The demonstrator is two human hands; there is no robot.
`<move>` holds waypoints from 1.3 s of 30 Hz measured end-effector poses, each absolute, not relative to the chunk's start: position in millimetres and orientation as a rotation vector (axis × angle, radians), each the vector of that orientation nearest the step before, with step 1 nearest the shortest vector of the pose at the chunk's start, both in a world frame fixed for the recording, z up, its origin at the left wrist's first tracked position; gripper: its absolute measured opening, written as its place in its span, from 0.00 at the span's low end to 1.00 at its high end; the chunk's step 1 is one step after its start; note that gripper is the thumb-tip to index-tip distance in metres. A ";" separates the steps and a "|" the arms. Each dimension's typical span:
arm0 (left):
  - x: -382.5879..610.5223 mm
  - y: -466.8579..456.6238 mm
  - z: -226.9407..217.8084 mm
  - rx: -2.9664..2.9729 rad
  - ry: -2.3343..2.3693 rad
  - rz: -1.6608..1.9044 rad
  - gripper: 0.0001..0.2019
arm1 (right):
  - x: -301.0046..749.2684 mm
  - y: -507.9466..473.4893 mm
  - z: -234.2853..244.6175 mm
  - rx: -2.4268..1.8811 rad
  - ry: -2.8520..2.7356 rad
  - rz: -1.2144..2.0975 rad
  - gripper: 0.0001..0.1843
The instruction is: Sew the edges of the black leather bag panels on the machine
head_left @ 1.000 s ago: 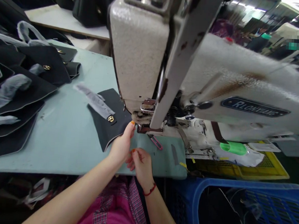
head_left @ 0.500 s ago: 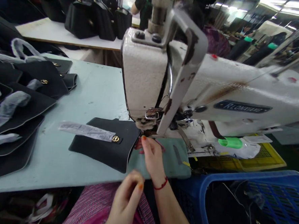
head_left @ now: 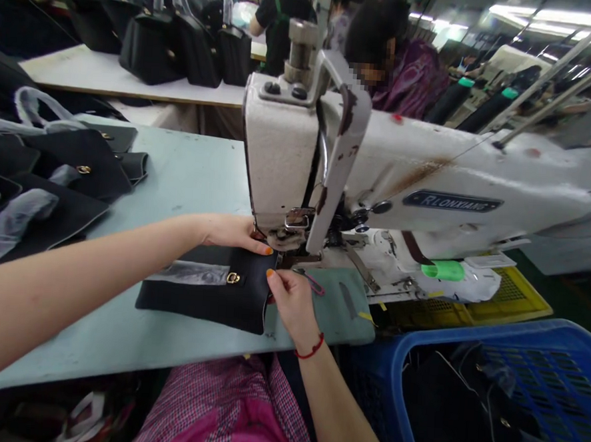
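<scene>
Pale-green desk (head_left: 188, 174) carrying a white sewing machine (head_left: 378, 179); black leather panel (head_left: 205, 302) lies flat just left of the needle. Its far edge is pressed by the left hand (head_left: 235, 232), grip spread flat; its right edge is pinched in the grip of the right hand (head_left: 293, 302).

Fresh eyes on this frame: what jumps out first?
The white sewing machine fills the centre, its head over a black panel with a gold clasp on the table. The left hand presses the panel by the head; the right hand meets its right edge. A blue crate sits lower right.
</scene>
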State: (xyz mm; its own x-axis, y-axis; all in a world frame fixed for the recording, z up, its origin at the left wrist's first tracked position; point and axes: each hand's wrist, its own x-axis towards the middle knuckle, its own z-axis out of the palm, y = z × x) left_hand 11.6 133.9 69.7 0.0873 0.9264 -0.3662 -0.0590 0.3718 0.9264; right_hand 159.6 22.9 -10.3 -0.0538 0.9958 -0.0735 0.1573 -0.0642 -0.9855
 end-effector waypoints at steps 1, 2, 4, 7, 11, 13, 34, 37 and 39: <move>10.8 128.4 65.5 0.935 1.210 0.811 0.17 | 163.4 24.3 -9.7 -1.334 -1.341 1.242 0.22; 9.0 123.0 61.2 0.958 1.166 0.721 0.17 | 167.5 26.0 -9.0 -1.320 -1.348 1.263 0.21; 5.4 116.1 53.1 1.014 1.106 0.634 0.15 | 175.5 30.5 -7.6 -1.302 -1.364 1.305 0.21; 4.3 118.7 45.4 1.184 1.068 0.635 0.14 | 183.8 37.0 -4.1 -1.304 -1.394 1.347 0.22; 1.4 118.3 49.5 1.698 1.115 0.664 0.11 | 186.1 32.7 6.9 -1.350 -1.479 1.304 0.21; -7.2 94.9 52.1 2.044 1.199 0.699 0.11 | 185.5 23.2 11.7 -1.371 -1.534 1.232 0.20; -55.1 42.2 -39.9 2.432 1.072 0.993 0.15 | 184.4 -26.6 -34.9 -1.454 -1.413 1.234 0.21; -63.7 42.5 -19.6 2.450 1.027 0.869 0.11 | 178.7 -37.0 -38.7 -1.375 -1.340 1.309 0.22; -66.5 43.8 -4.1 2.504 1.019 0.759 0.12 | 173.6 -41.0 -38.2 -1.327 -1.276 1.352 0.24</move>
State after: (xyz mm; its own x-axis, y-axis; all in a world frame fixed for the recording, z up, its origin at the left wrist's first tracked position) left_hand -66.5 43.8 -4.1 0.6017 0.7180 0.3500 0.5406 -0.6886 0.4832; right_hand 173.6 -41.0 -38.2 -0.0963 0.9845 -0.1464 0.0890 -0.1380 -0.9864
